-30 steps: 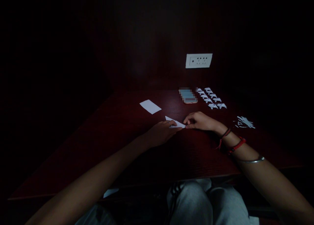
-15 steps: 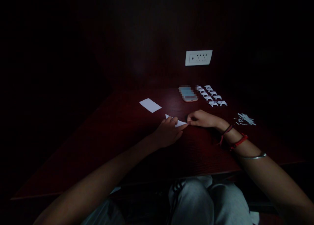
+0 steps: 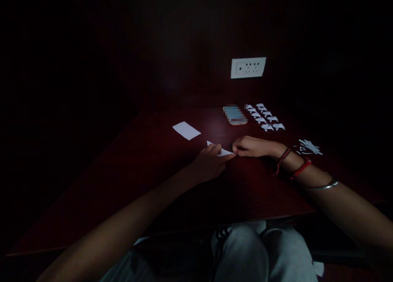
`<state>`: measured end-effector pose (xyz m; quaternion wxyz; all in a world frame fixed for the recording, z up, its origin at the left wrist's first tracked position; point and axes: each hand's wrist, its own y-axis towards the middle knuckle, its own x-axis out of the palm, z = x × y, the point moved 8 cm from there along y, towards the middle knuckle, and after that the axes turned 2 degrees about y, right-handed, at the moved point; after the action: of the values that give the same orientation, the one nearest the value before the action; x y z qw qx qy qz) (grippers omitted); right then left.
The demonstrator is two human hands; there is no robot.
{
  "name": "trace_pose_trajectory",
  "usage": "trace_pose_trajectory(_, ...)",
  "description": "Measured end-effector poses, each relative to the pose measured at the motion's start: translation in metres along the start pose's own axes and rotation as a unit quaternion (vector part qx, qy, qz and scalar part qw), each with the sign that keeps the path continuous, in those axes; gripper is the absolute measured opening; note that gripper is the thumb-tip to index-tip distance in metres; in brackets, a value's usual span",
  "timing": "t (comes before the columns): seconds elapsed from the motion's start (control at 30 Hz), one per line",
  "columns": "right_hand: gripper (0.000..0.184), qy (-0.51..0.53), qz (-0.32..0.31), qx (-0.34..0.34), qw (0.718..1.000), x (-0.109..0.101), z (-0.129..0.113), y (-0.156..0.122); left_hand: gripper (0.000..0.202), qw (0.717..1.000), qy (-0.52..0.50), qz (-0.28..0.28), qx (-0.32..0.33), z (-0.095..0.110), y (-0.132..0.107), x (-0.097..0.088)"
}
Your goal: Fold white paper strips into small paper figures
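A small white folded paper (image 3: 225, 152) with a pointed, triangular outline lies on the dark red table in front of me. My left hand (image 3: 210, 164), a ring on one finger, presses it down from the near side and covers part of it. At its right-hand corner, my right hand (image 3: 253, 146) pinches the tip between thumb and bent fingers. The fold under my left fingers is hidden. Up and to the left lies a flat white sheet of paper (image 3: 186, 130), touched by neither hand.
A phone (image 3: 235, 115) lies toward the back of the table (image 3: 147, 151). Several folded white paper pieces (image 3: 267, 127) sit in two rows right of it. Thin white paper strips (image 3: 310, 147) lie in a heap farther right. A socket plate (image 3: 248, 67) is on the wall.
The view has shifted slightly. Both hands stay on the folded paper, my right fingers still at its corner. Nothing has been picked up or let go.
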<state>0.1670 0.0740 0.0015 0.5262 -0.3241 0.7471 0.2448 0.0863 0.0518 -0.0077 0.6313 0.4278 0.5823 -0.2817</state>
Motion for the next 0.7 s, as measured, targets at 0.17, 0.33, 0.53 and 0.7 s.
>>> trace_pose_trajectory(0.17,0.012,-0.002,-0.003,-0.019,1.000,0.000,-0.002,0.001,0.040,1.000,0.001,-0.005,0.000,-0.001,0.001,0.000)
trace_pose_trajectory(0.33,0.012,0.007,-0.006,-0.015,1.000,-0.001,-0.001,0.001,0.039,1.000,0.006,-0.001,0.001,0.000,0.000,0.001)
trace_pose_trajectory(0.53,0.012,0.078,0.012,0.041,0.996,-0.002,0.010,-0.003,0.038,1.000,0.002,0.011,-0.009,-0.001,-0.004,0.001)
trace_pose_trajectory(0.7,0.013,0.080,0.017,0.041,0.996,-0.002,0.011,-0.004,0.042,1.000,0.002,0.009,-0.008,-0.002,-0.003,0.001)
